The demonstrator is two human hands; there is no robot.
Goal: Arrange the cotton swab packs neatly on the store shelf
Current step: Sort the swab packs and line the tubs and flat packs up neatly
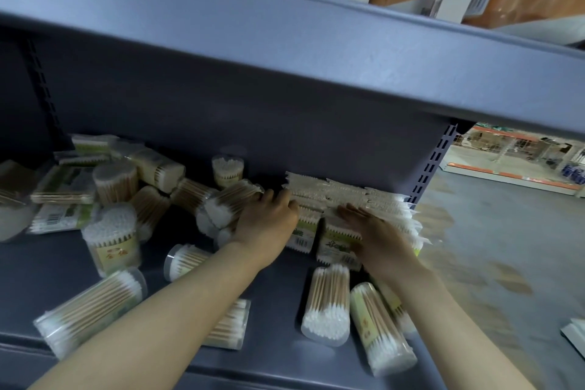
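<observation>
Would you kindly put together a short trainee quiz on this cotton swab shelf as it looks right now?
1. True or false: the row of flat bagged swab packs stands at the shelf's right end.
2. Which hand lies flat, fingers straight, on those packs? A) left hand B) right hand
3. Fill in: the clear tubs near the front edge of the shelf lie on their ____.

Key: 1 true; 2 B; 3 sides.
</observation>
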